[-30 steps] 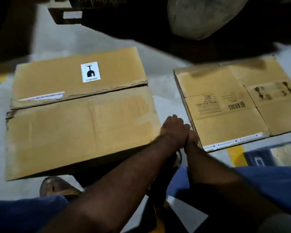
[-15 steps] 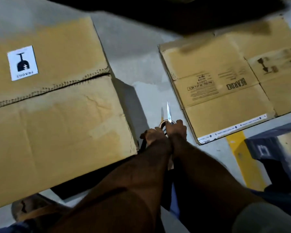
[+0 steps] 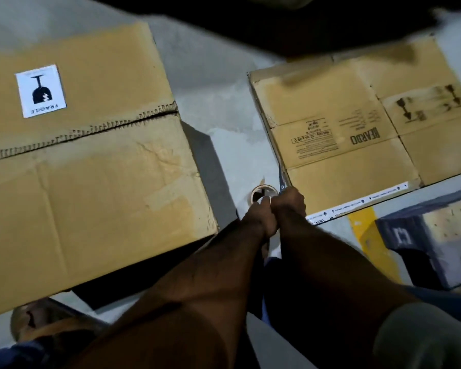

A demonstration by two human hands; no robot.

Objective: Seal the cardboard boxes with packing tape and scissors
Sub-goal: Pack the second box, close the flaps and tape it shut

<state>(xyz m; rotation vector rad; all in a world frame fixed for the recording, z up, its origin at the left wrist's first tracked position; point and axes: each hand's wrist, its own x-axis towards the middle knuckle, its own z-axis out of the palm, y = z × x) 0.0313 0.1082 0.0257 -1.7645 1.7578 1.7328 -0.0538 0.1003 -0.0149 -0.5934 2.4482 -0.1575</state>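
A large brown cardboard box (image 3: 91,169) with a white fragile sticker (image 3: 40,91) fills the left; its top flaps meet along a ragged seam. A flattened printed cardboard box (image 3: 343,139) lies on the floor at the right. In the gap between them my two hands meet. My left hand (image 3: 258,218) grips a roll of packing tape (image 3: 264,193), whose ring shows just beyond my fingers. My right hand (image 3: 290,201) holds scissors (image 3: 282,178), the blades pointing away along the flat box's left edge. The handles are hidden in my fist.
A dark blue crate (image 3: 423,235) stands at the right beside a yellow floor stripe (image 3: 365,233). My sandalled foot (image 3: 30,318) shows at the bottom left under the big box. A dark shadowed mass (image 3: 304,22) runs along the top. Grey concrete floor (image 3: 224,83) lies between the boxes.
My hands went down into the gap between the boxes and now hold the tape roll and scissors there. The view has swung right and closer, and the scissor blades have shifted towards the flat box.
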